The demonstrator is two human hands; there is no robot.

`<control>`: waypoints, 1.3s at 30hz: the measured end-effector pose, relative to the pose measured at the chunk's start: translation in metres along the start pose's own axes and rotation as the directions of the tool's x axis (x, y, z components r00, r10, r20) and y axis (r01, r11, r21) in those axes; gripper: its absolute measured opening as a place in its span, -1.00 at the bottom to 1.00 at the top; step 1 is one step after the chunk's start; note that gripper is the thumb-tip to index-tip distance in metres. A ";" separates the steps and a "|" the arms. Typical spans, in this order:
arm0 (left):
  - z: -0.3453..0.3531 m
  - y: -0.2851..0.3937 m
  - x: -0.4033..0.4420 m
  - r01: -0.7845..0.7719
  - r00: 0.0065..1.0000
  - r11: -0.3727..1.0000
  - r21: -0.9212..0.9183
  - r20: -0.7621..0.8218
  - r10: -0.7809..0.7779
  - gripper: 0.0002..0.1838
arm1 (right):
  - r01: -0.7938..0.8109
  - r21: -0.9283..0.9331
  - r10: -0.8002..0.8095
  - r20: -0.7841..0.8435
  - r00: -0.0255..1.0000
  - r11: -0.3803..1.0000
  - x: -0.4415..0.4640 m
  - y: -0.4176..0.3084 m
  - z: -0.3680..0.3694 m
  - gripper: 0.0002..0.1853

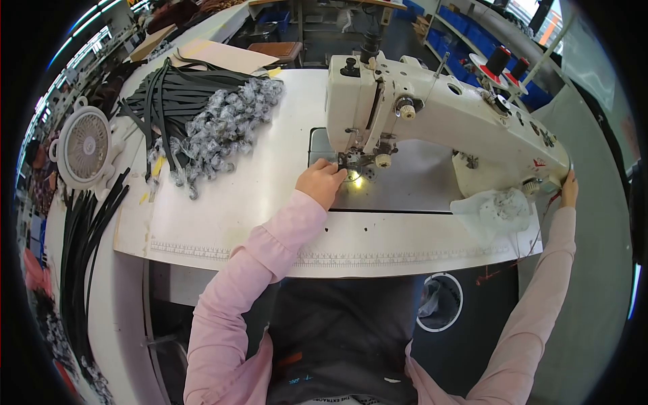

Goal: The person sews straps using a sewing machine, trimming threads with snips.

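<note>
A white industrial sewing machine (432,94) stands on the worktable, its lamp lighting the needle area. My left hand (321,182) is right beside the presser foot (352,162), thumb and fingers pinched together. Whatever is between those fingertips is too small or hidden to name. At the far right end of the machine, my right hand (570,190) is curled around the handwheel, which is mostly hidden from view. Left of the machine lies a pile of dark straps (172,101) with crumpled clear plastic wrapping (229,121) on their ends.
A small white fan (86,147) stands at the left, above more black straps (77,256) hanging over the edge. Thread spools (498,61) sit behind the machine. A plastic bag (496,209) lies near its base. Below the table is a white-rimmed bin (461,304).
</note>
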State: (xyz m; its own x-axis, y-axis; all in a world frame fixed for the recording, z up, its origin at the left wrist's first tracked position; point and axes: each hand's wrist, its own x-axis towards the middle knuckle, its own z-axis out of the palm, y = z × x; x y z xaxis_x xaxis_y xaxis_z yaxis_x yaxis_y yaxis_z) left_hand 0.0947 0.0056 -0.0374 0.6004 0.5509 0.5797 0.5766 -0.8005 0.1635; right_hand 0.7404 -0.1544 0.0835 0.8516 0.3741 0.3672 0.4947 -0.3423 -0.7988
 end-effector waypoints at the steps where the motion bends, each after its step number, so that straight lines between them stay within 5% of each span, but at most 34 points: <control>1: 0.000 -0.001 0.000 -0.003 1.000 1.000 -0.001 -0.001 0.003 -0.75 | -0.011 0.122 0.011 0.004 1.000 0.992 -0.014 -0.003 0.003 -0.46; 5: 0.002 -0.001 0.000 0.004 1.000 1.000 0.006 0.005 -0.004 -0.73 | 0.014 0.393 0.030 -0.104 0.994 0.919 -0.052 0.019 0.023 -0.49; 8: 0.002 -0.001 0.000 -0.006 0.999 0.999 0.053 0.039 0.004 -0.72 | 0.053 0.391 -0.024 -0.078 0.997 0.919 -0.068 0.013 0.023 -0.49; 11: 0.001 0.000 0.001 0.005 0.998 0.998 0.069 0.060 -0.009 -0.73 | 0.078 0.364 -0.026 -0.147 0.989 0.928 -0.059 -0.009 0.017 -0.47; 14: 0.001 -0.001 0.000 -0.006 0.999 0.999 0.039 0.032 0.005 -0.76 | 0.101 0.093 -0.091 -0.099 0.991 0.991 -0.010 0.004 0.009 -0.46; 17: -0.001 -0.006 0.001 -0.065 0.996 0.998 0.021 0.069 0.063 -0.78 | 0.032 0.092 -0.028 -0.045 0.999 0.995 -0.004 0.019 0.006 -0.49; 20: 0.000 -0.006 -0.001 -0.076 0.997 0.997 -0.005 0.021 0.076 -0.80 | -0.018 0.376 0.008 0.028 1.000 0.927 -0.052 0.018 0.017 -0.48; 26: -0.002 -0.004 0.000 -0.071 0.997 0.997 0.020 0.037 0.070 -0.79 | -0.015 0.471 0.039 -0.040 0.998 0.882 -0.080 -0.002 0.025 -0.48; 29: -0.003 -0.003 -0.001 -0.076 0.997 0.997 0.026 0.006 0.076 -0.77 | 0.060 0.360 -0.012 -0.135 0.991 0.931 -0.065 -0.022 0.019 -0.49; 32: -0.001 -0.005 -0.002 -0.076 0.997 0.997 0.028 -0.015 0.076 -0.76 | 0.090 0.031 -0.086 -0.108 0.990 0.995 -0.006 0.008 0.010 -0.49; 39: 0.000 -0.004 0.000 -0.040 0.999 0.998 0.052 0.036 0.038 -0.77 | -0.043 0.345 0.059 -0.037 0.998 0.938 -0.059 0.039 0.029 -0.48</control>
State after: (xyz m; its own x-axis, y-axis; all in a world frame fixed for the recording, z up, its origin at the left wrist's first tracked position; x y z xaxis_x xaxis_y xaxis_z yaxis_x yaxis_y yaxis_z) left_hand 0.0922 0.0086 -0.0379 0.6411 0.5283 0.5566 0.5804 -0.8083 0.0986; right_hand 0.7045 -0.1648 0.0174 0.8852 0.3207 0.3370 0.3679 -0.0393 -0.9290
